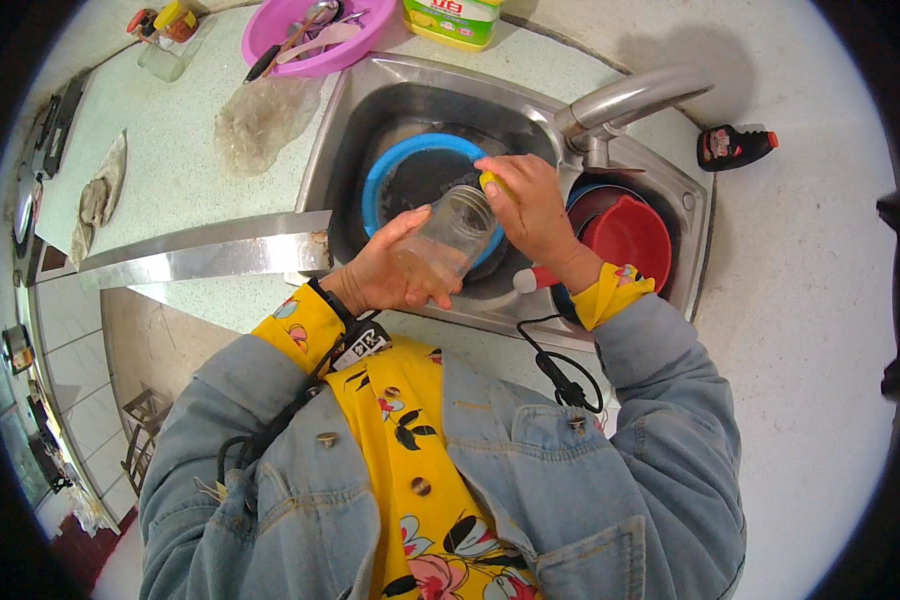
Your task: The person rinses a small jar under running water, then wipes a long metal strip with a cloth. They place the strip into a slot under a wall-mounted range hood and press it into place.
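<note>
My left hand (390, 270) is wrapped around the body of a clear jar (446, 240) with a threaded neck. The jar is tilted, its open mouth towards my right hand. Pinched in my right hand (531, 206) is a small yellow piece (489, 180), right at the jar's mouth. Fingers cover most of it, so I cannot tell whether it is a lid or a sponge. Below both hands a blue-rimmed basin (373, 184) with dark contents sits in the larger bowl of the stainless steel sink (322, 142).
A curved faucet (630, 94) rises behind the sink. The smaller bowl holds a red dipper (634, 240). On the counter are a pink basin (270, 64) of utensils, a yellow-green container (454, 22), a plastic bag (262, 124), a rag (97, 199) and several jars (161, 64). A black bottle (731, 148) lies right.
</note>
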The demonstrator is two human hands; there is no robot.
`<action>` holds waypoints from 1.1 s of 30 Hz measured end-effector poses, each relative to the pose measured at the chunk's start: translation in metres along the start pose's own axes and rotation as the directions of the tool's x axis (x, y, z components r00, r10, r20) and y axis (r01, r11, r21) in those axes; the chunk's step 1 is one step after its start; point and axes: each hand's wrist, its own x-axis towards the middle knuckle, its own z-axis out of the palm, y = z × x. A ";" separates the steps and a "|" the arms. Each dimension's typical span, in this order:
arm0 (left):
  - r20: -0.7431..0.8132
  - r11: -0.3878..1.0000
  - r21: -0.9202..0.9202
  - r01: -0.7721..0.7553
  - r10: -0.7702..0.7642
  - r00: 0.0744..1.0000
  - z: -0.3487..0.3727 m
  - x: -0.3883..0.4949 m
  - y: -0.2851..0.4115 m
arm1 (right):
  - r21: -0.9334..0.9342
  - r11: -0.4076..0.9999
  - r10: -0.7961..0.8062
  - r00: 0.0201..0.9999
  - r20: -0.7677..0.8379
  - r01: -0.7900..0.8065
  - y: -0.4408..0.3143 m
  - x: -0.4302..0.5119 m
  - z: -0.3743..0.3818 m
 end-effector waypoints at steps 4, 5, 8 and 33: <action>0.033 0.999 -0.025 0.028 -0.027 0.999 -0.001 0.001 0.002 | 0.442 0.854 0.253 0.962 0.103 -0.273 -0.007 -0.002 0.009; 0.070 0.998 -0.051 0.041 -0.037 0.997 -0.001 0.002 0.001 | 0.460 0.837 0.274 0.955 0.117 -0.297 -0.008 -0.003 0.011; 0.047 0.999 -0.041 0.035 -0.033 0.998 -0.002 0.003 0.000 | 0.512 0.788 0.304 0.939 0.159 -0.342 -0.012 -0.004 0.015; 0.041 0.987 -0.120 0.107 -0.103 0.994 -0.001 0.002 0.000 | 0.271 0.933 0.232 0.971 0.053 -0.237 -0.011 0.001 0.017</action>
